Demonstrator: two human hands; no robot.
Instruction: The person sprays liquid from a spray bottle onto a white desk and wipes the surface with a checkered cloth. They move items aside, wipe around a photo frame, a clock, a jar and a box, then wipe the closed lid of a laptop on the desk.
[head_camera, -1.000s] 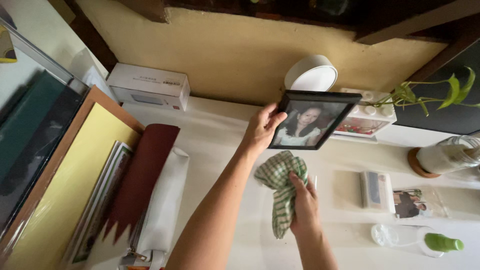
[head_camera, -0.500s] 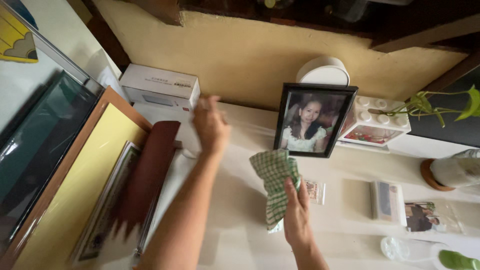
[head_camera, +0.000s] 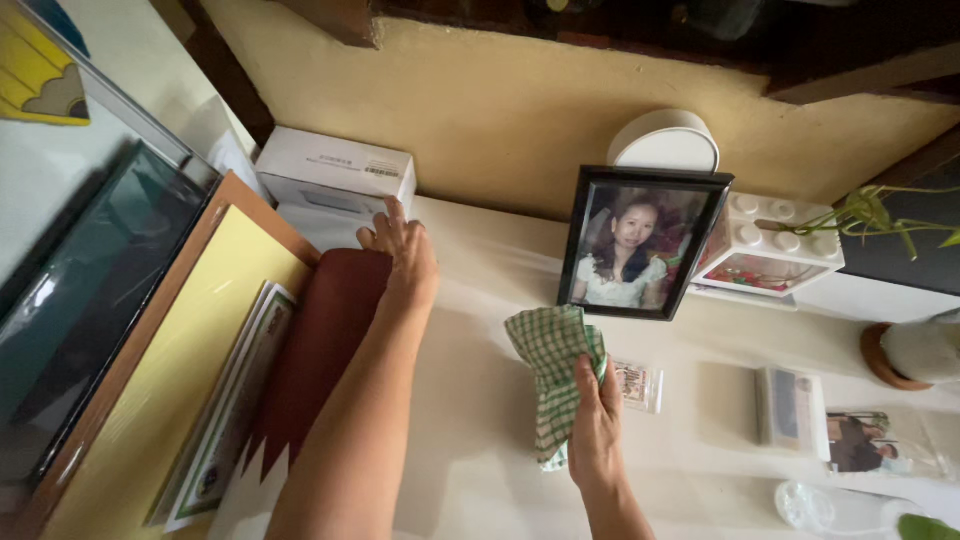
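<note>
The right hand (head_camera: 597, 432) is closed around a green-and-white checked cotton cloth (head_camera: 553, 375), gripping its lower part so that the bunched upper end stands up above the fingers, close below the black-framed portrait photograph (head_camera: 640, 243). The cloth looks soft, limp and light; it folds wherever it is pinched, so a fistful taken anywhere would probably hold it. The left hand (head_camera: 405, 260) is open, fingers spread and holding nothing, its palm resting on or just over the top end of a dark red leather-like folder (head_camera: 318, 350). Just beyond its fingertips sits a white cardboard box (head_camera: 335, 170) against the yellow wall. That box appears light and stiff, best taken across its long sides. The framed photograph stands upright on the cream worktop (head_camera: 480, 400), well to the right of the left hand; I judge its glass front fragile and smooth, safest held by the frame edges.
</note>
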